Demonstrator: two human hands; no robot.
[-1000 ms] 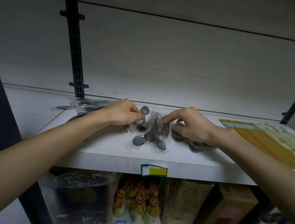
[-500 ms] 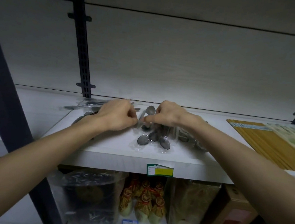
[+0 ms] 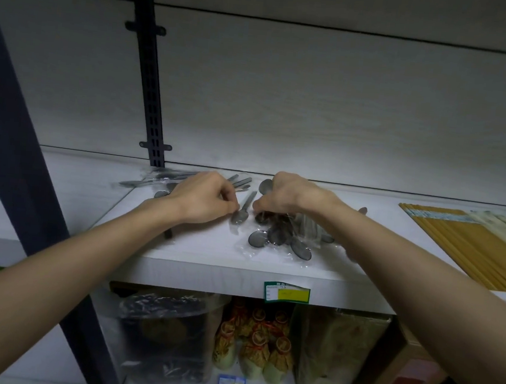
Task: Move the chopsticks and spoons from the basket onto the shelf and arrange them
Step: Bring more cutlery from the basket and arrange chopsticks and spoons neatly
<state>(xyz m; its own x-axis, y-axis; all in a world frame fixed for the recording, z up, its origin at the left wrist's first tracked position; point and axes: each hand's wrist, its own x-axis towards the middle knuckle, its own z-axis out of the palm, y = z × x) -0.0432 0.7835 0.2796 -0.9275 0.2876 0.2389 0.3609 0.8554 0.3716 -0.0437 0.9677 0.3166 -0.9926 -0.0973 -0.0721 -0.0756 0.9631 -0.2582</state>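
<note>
Spoons (image 3: 278, 235) in clear plastic sleeves lie in a loose, fanned heap on the white shelf (image 3: 203, 258), near its front edge, with a single wrapped spoon (image 3: 243, 208) lying just left of the heap and more wrapped cutlery (image 3: 155, 178) further back on the left. The chopsticks (image 3: 467, 241) rest in a flat yellow row well apart at the right end of the same shelf; no basket is in view. From the head view, the left hand (image 3: 203, 198) has its fingers curled, pinching the wrapping of the single spoon beside its bowl, while the right hand (image 3: 288, 195) has curled fingers pinching at the top of the heap, one spoon bowl showing just behind its knuckles. These spoons look light and stiff, but the film around them is likely slippery and crinkly, so sleeves may slide over one another; gripping across the handles through the film, not at a loose edge, seems the surer hold. Compared with half a second ago, the right hand has drawn slightly to the right and a gap has opened between the two hands, leaving the single spoon separated from the heap and lying flat on the shelf.
</note>
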